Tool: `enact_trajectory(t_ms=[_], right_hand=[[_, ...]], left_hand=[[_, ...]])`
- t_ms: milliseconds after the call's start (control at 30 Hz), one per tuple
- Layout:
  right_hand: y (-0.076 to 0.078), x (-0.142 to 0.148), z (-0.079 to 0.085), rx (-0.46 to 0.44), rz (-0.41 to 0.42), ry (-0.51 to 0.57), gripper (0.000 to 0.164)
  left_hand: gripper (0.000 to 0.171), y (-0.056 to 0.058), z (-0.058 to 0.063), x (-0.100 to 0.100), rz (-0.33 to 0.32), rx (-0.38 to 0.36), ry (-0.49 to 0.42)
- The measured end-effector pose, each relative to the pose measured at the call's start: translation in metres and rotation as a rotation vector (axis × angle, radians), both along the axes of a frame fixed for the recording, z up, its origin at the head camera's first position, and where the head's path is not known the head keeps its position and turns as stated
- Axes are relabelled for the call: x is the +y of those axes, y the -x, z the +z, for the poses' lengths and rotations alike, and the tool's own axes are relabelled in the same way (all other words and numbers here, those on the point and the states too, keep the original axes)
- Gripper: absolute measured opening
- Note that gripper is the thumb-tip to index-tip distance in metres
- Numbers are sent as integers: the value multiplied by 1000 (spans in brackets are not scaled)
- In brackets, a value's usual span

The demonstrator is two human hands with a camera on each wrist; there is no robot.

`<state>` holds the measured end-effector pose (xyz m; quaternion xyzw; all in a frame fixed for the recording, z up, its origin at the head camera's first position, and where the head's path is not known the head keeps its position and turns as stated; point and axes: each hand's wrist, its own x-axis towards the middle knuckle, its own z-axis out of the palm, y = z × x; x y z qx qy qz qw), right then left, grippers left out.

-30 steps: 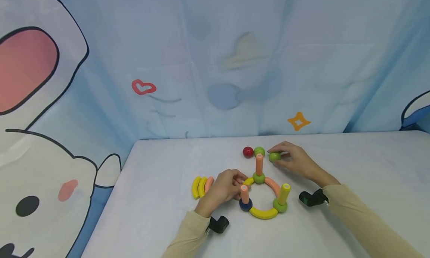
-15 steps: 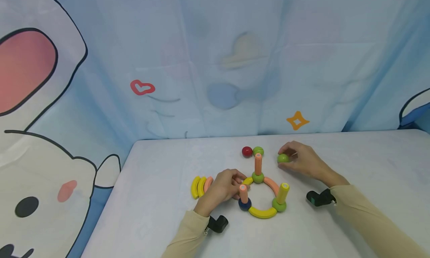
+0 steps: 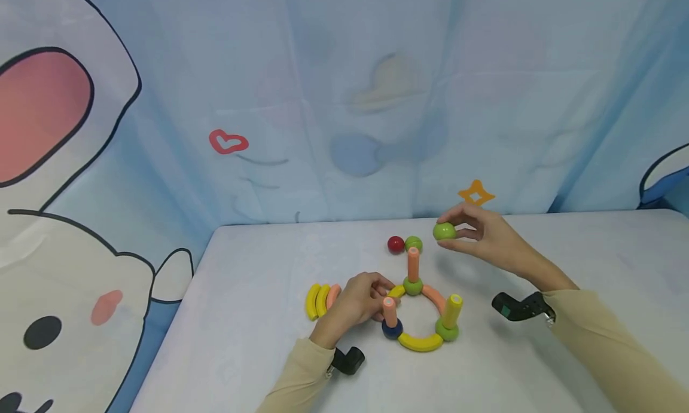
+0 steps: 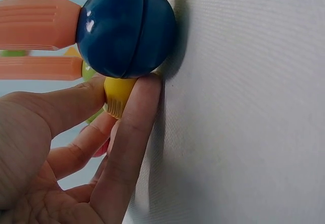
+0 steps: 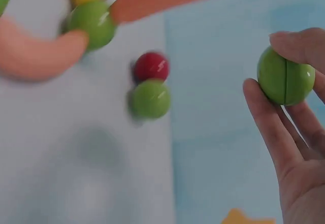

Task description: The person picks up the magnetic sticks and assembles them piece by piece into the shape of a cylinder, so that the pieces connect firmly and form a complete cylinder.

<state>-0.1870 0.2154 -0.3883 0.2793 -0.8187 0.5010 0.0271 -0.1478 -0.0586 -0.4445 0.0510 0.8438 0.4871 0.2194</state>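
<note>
My right hand (image 3: 497, 239) pinches a green ball (image 3: 444, 231) between thumb and fingertips, above the table's far side. A groove runs round this ball (image 5: 286, 82) in the right wrist view. My left hand (image 3: 355, 300) pinches a yellow curved piece (image 4: 118, 93) beside the dark blue ball (image 4: 127, 31). That piece belongs to a ring of balls and curved pieces, with a yellow arc (image 3: 421, 342) at the front and an orange arc (image 3: 434, 297) at the right. Upright on its balls stand two orange sticks (image 3: 412, 263) and a yellow stick (image 3: 454, 309).
Behind the ring, a red ball (image 3: 395, 244) and another green ball (image 3: 413, 242) lie side by side on the white table (image 3: 258, 365). Left of my left hand are two yellow curved pieces (image 3: 317, 300) and an orange one (image 3: 334, 294). A blue curtain (image 3: 323, 192) hangs behind.
My right hand first drew the green ball rightward, away from the other two balls, then lifted it up and slightly left. The left hand and the ring have stayed in place.
</note>
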Motion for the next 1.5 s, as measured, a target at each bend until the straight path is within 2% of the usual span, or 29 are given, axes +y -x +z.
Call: enact_trajectory(t_ms=[100,200,367,867,1167,1500], right_hand=[[-2,-11,18,-6,106,21,36],[-2,-23,30,2,192,-17,36],[-2,-34,38,28,255,-80,35],[1,-35,33,8,263,-115,35],[2,-34,38,-16,236,-194,35],[3,-31,45,-29,259,-227,34]], left_hand=[[28,0,-1,1,-14,8,-2],[28,0,-1,0,-16,9,-9],[29,0,0,-1,-21,18,-10],[27,1,0,-1,-26,23,9],[27,2,-1,-1,-16,-2,9],[29,2,-1,1,-13,-12,-10]])
